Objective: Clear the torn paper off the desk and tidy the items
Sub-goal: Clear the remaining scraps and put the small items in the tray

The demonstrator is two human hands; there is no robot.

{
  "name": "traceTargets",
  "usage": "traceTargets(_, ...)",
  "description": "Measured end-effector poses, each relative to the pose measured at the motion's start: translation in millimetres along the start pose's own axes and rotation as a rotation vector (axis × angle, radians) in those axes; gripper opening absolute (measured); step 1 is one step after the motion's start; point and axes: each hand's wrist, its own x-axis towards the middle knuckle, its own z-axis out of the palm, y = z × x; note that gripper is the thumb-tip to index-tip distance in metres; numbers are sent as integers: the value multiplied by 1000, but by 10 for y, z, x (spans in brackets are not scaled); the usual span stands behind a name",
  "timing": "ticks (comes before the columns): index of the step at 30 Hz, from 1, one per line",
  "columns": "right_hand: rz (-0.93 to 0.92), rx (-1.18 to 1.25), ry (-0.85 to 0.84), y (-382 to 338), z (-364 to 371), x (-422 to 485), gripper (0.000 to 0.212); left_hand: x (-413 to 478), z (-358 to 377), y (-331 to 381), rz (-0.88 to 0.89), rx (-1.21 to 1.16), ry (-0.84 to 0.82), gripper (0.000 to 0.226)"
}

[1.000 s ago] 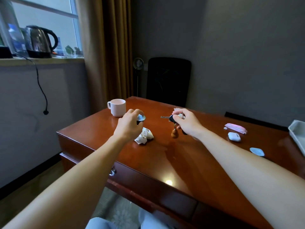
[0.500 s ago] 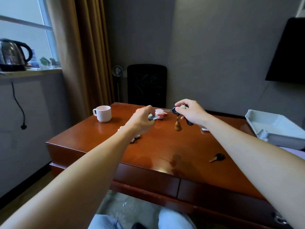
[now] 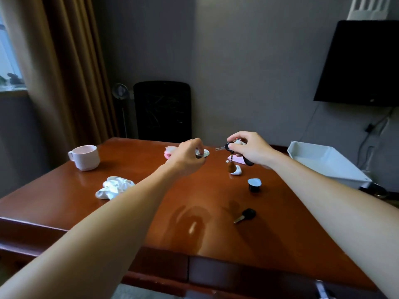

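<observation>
Worktop: We look down on a glossy red-brown wooden worktop (image 3: pixel 129 212). Its near edge and left end run out of frame.
Torn paper: A crumpled white wad of paper (image 3: pixel 114 187) lies on the left part of the worktop, just beside our left forearm. Neither hand touches it.
Left hand: Our left hand (image 3: pixel 187 154) is raised over the middle of the worktop. Its grip pinches a small round silver piece (image 3: pixel 204 152) between thumb and fingertips. The fingers cover about half of it, so we cannot tell what it is.
Right hand: Our right hand (image 3: pixel 250 149) is raised near the left one. Its grip is curled round a key bunch (image 3: pixel 227 146) with a black head and a metal blade pointing left. A brown gourd-shaped charm (image 3: pixel 232 167) hangs below it.
Partly hidden: A blurred pink thing (image 3: pixel 169 152) peeks out behind the left hand. A flat pink packet (image 3: pixel 236 161) is mostly covered by the right hand. A white rounded case (image 3: pixel 238 171) sits half behind the charm.
Loose items: A single black-headed key (image 3: pixel 245 215) lies flat on the near right. A small dark cap with a pale blue top (image 3: pixel 254 184) stands between it and the white case. A pale pink mug (image 3: pixel 85 157) stands upright at the far left.
Tray: A white tray (image 3: pixel 323 162) sits at the right end. We cannot tell what it rests on.
Background: A black chair back (image 3: pixel 163 111) stands against the grey wall, with a brown curtain (image 3: pixel 71 72) to the left. A dark screen (image 3: pixel 362 61) is cut off at the right edge.
</observation>
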Motion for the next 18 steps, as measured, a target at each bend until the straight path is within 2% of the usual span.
traceTargets(7,45,-40,63,548,-425,222,13,510,565,351,63,15,-55,18)
traceTargets(12,79,-59,156,997,-773,376,17,847,989,619,125,11,-64,19)
traceTargets(18,145,-51,300,1505,-1167,461,21,1201,1442,867,150,-91,-172,20)
